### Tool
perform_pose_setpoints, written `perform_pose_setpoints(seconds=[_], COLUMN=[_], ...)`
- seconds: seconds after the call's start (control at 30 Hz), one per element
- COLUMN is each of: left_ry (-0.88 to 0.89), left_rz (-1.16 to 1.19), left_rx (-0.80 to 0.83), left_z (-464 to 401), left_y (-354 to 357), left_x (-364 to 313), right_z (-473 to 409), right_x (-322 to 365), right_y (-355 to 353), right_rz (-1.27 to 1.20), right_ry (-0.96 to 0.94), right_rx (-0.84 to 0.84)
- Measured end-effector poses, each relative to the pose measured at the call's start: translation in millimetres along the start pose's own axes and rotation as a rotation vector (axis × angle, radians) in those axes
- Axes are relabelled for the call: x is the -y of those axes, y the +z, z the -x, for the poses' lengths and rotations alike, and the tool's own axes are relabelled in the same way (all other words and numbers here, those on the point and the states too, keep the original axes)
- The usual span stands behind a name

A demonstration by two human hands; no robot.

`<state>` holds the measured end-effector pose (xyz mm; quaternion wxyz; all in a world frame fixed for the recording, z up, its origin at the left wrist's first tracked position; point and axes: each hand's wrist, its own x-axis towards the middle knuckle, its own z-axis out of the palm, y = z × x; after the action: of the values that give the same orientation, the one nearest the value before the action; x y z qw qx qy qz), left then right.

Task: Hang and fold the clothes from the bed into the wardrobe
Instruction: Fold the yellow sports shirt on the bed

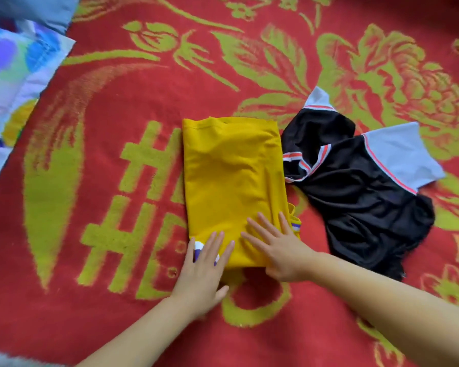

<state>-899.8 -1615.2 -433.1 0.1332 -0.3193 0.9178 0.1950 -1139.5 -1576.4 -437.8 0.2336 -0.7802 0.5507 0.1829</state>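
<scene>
A yellow garment [231, 176], folded into a tall rectangle, lies in the middle of the bed. White and purple trim shows at its near corners. My left hand [204, 268] lies flat with straight fingers on its near left corner. My right hand [278, 247] presses flat on its near right part, fingers spread. A black shirt [355, 197] with pale blue sleeves and orange-white trim lies crumpled and unfolded just right of the yellow one, touching its edge.
The bed is covered by a red blanket [133, 107] with a yellow-green flower pattern. A pale floral pillow or quilt [13, 83] lies at the far left, with a blue cloth [37, 9] behind it.
</scene>
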Motion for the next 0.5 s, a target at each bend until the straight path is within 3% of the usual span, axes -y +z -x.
perform_pose_setpoints(seconds=[0.1,0.17,0.3,0.43,0.5], left_ry=[-0.093,-0.251,-0.698,-0.830,-0.813], left_rz=[0.085,0.281,0.681,0.792,0.773], left_rx=[-0.196,-0.308,-0.219,-0.181,-0.182], left_z=[8.7,12.2,11.3,-13.3,-19.5], left_y=[9.0,17.1,22.5,17.3,13.0], left_x=[0.5,0.3,-17.1,-28.4,-21.3], right_z=[11.7,9.0,12.4,20.3,22.0], right_x=[-3.3,-10.6,-20.2,-27.1,-27.5], right_y=[24.9,25.6,27.2,19.0,6.2], right_rz=[0.023,0.010,0.001,0.072,0.149], right_ry=[0.089,0.191,0.235,0.171,0.119], right_rx=[-0.027,-0.052,-0.040,-0.017,-0.123])
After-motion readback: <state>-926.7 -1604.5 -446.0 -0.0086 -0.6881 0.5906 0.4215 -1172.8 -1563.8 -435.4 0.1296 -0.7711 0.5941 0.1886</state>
